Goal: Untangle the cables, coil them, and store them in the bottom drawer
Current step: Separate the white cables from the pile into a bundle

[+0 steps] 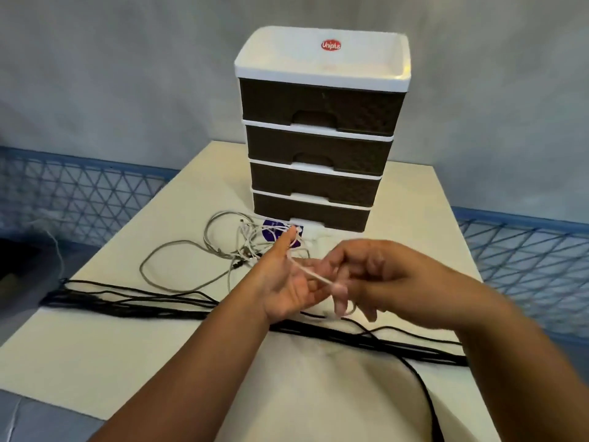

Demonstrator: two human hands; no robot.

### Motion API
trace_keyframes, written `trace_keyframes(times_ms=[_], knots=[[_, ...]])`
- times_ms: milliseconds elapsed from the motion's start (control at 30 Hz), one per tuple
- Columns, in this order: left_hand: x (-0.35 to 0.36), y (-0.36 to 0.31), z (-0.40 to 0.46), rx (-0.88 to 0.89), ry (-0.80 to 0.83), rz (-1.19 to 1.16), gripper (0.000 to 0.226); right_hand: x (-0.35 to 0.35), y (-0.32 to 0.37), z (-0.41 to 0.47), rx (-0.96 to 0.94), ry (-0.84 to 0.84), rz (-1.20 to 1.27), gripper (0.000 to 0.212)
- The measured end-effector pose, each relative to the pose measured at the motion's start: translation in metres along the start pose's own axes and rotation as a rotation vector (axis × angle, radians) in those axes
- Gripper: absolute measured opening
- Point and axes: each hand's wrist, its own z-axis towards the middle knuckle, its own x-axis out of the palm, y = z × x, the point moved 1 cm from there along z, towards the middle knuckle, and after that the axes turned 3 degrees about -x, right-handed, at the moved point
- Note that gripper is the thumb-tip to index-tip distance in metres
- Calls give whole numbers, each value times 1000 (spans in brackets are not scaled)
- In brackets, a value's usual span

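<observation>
Both hands work above the cream table (95,362), in front of a four-drawer unit (318,129) with dark brown fronts and a white top. Left hand (287,282) is palm-up, thumb raised, fingers relaxed; a thin white cable (314,275) runs across its palm. Right hand (379,279) has fingers curled and appears to pinch that same white cable near its lower end, though motion blur makes the exact contact uncertain. The cable leads back to a tangle of grey and white cables (223,247) lying on the table just in front of the bottom drawer (312,213), which sits closed. A purple card (271,231) lies under the tangle. Black cables (127,301) stretch across the table beneath the forearms, one strand trailing off the near edge.
</observation>
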Motion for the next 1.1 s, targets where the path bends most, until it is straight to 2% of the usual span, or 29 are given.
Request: trace_keyframes(times_ms=[67, 133, 200, 267, 333, 400, 467, 567, 667, 733, 833, 900, 967, 1000, 1033, 1100], knots=[[-3, -12, -6, -3, -1, -171, 46, 17, -8, 0, 55, 155, 81, 15], [-6, -26, -19, 26, 24, -215, 23, 24, -20, 3, 126, 225, 100, 16], [-7, -40, -37, 100, 44, 1, 18, 26, -32, 10, 144, 212, 79, 19], [-8, -50, -58, 213, 36, 361, 22, 29, -44, 25, 154, 76, 165, 32], [-6, -53, -76, 293, 100, 669, 24, 32, -51, 48, 235, -134, 367, 49], [-9, -52, -83, 327, 200, 888, 24, 35, -51, 74, 324, -203, 684, 58], [-18, -48, -79, 334, 275, 1057, 21, 36, -46, 99, 352, -221, 958, 55], [-41, -46, -67, 256, 245, 1180, 21, 30, -30, 120, 316, -341, 1007, 35], [-68, -53, -56, 165, 119, 1087, 29, 23, -16, 130, 201, -400, 944, 25], [-81, -63, -52, 123, 70, 770, 38, 23, -8, 129, 109, -364, 855, 30], [-92, -85, -45, 77, 45, 63, 50, 33, -1, 119, -62, -106, 759, 28], [-94, -100, -38, 73, -41, -180, 45, 44, -3, 113, -61, 137, 661, 25], [-90, -112, -33, 53, -59, -249, 30, 53, -12, 112, 10, 276, 575, 24], [-86, -117, -34, 47, -44, -193, 26, 56, -17, 116, 43, 267, 555, 22], [-82, -122, -38, 58, -28, -73, 27, 58, -23, 120, 67, 196, 537, 20], [-72, -136, -51, 111, 3, 255, 31, 57, -35, 132, 102, -67, 440, 14]])
